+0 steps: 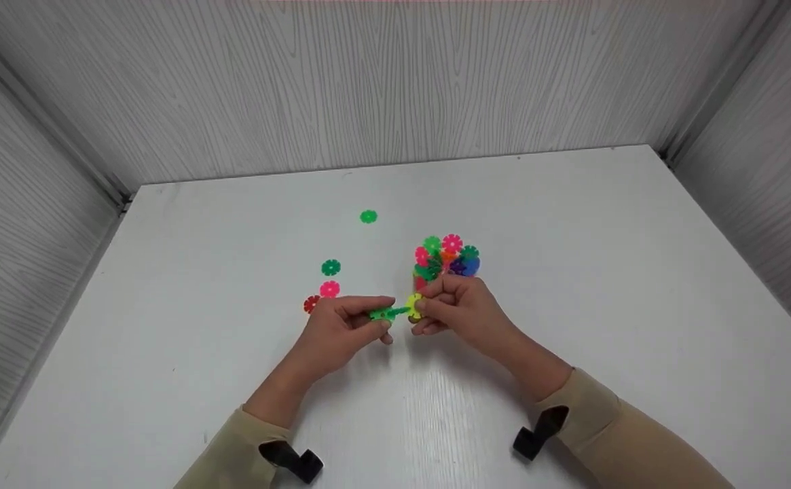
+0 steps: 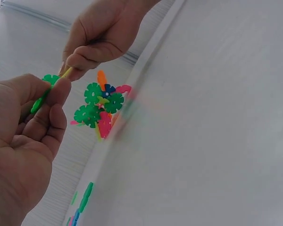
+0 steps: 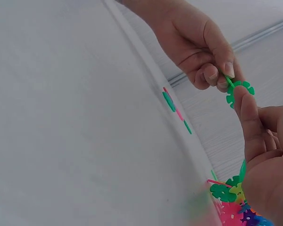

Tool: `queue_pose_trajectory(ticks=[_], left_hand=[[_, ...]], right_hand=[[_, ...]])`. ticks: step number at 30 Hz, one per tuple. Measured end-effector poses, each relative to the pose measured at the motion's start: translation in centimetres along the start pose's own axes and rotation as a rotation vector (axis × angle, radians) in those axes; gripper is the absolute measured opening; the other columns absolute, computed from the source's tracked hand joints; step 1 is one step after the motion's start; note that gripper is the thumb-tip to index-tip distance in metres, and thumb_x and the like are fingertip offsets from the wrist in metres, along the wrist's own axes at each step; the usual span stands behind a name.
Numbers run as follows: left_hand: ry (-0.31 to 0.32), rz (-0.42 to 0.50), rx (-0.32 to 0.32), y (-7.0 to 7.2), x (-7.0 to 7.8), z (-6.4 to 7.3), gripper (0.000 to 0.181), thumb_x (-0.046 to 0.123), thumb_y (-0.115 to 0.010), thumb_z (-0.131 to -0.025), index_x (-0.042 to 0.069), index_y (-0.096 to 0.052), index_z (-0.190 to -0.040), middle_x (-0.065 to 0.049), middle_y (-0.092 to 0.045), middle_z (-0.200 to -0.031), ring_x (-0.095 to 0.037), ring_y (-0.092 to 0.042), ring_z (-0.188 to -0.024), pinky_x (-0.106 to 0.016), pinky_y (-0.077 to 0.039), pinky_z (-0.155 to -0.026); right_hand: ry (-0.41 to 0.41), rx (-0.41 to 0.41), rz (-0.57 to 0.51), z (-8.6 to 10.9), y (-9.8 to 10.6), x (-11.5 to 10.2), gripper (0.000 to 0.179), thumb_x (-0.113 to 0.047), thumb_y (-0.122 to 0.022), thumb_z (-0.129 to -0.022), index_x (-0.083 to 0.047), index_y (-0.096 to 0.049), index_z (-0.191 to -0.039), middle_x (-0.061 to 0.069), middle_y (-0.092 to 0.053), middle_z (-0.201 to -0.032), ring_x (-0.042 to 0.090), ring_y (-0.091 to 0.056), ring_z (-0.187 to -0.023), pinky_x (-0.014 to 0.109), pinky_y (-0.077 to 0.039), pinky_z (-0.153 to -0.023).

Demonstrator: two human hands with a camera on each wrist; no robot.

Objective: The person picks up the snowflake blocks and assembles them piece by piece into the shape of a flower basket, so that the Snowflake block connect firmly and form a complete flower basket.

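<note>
My left hand (image 1: 342, 334) pinches a light green slotted snowflake disc (image 1: 379, 315) between thumb and fingers. A darker green disc (image 3: 239, 89) stands at an angle from it, between the two hands. In my right hand (image 1: 468, 311), thumb and fingertips pinch a yellow slotted disc (image 1: 414, 307), which meets the green pieces edge to edge. Fingers hide part of the joint, so how deep the slots sit cannot be told. Just beyond the right hand stands a cluster of joined discs (image 1: 452, 244) in pink, green, orange and blue, partly hidden by that hand.
Left of the cluster, loose discs lie flat on the white table (image 1: 198, 272): a dark green disc (image 1: 330, 267), a pink disc (image 1: 329, 289) and a red disc (image 1: 311, 303) beside the left hand. Farther back lies a bright green disc (image 1: 369, 216). Wood-grain panels (image 1: 395, 81) enclose the table.
</note>
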State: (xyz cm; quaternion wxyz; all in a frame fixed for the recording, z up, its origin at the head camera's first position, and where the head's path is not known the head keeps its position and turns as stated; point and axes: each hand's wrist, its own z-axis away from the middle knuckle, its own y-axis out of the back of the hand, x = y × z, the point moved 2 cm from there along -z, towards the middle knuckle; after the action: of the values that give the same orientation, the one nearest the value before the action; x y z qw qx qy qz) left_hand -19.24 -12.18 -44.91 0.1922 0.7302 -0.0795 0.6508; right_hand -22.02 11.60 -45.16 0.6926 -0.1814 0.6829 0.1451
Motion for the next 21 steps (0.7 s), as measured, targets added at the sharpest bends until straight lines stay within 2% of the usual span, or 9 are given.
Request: queue_pose_trajectory(ticks=[5, 10, 16, 21], left_hand=[[0.005, -0.003, 0.008, -0.07, -0.19, -0.07, 0.032, 0.014, -0.078, -0.098, 0.004, -0.075, -0.128, -0.023, -0.075, -0.107, -0.027, -0.077, -0.082, -0.032, -0.062, -0.089], [0.003, -0.001, 0.039, 0.08, -0.28, -0.01, 0.022, 0.016, -0.076, -0.099, 0.005, -0.08, -0.118, -0.025, -0.076, -0.099, -0.026, -0.076, -0.08, -0.034, -0.062, -0.084], [-0.05, 0.006, 0.047, 0.17, -0.45, 0.0, 0.017, 0.013, -0.075, -0.1, 0.007, -0.082, -0.115, -0.025, -0.076, -0.103, -0.027, -0.077, -0.081, -0.037, -0.063, -0.085], [-0.051, -0.004, 0.068, -0.02, -0.68, -0.19, 0.017, 0.014, -0.075, -0.101, 0.008, -0.082, -0.116, -0.023, -0.077, -0.103, -0.026, -0.077, -0.083, -0.037, -0.063, -0.087]], right_hand=[[-0.029, 0.024, -0.019, 0.08, 0.0, 0.1, 0.017, -0.007, -0.074, -0.1, 0.006, -0.073, -0.111, 0.021, -0.078, -0.1, 0.028, -0.08, -0.083, 0.039, -0.064, -0.081], [-0.026, 0.03, -0.032, 0.15, -0.09, 0.1, 0.023, -0.006, -0.073, -0.1, 0.005, -0.075, -0.12, 0.019, -0.076, -0.108, 0.024, -0.079, -0.085, 0.037, -0.063, -0.086], [0.018, 0.021, -0.067, 0.33, -0.37, -0.14, 0.023, -0.004, -0.072, -0.1, 0.006, -0.075, -0.121, 0.021, -0.074, -0.107, 0.024, -0.079, -0.083, 0.039, -0.063, -0.086], [0.022, 0.049, -0.104, 0.37, -0.55, -0.05, 0.021, 0.0, -0.071, -0.1, 0.009, -0.074, -0.119, 0.019, -0.073, -0.108, 0.025, -0.079, -0.083, 0.039, -0.063, -0.085]])
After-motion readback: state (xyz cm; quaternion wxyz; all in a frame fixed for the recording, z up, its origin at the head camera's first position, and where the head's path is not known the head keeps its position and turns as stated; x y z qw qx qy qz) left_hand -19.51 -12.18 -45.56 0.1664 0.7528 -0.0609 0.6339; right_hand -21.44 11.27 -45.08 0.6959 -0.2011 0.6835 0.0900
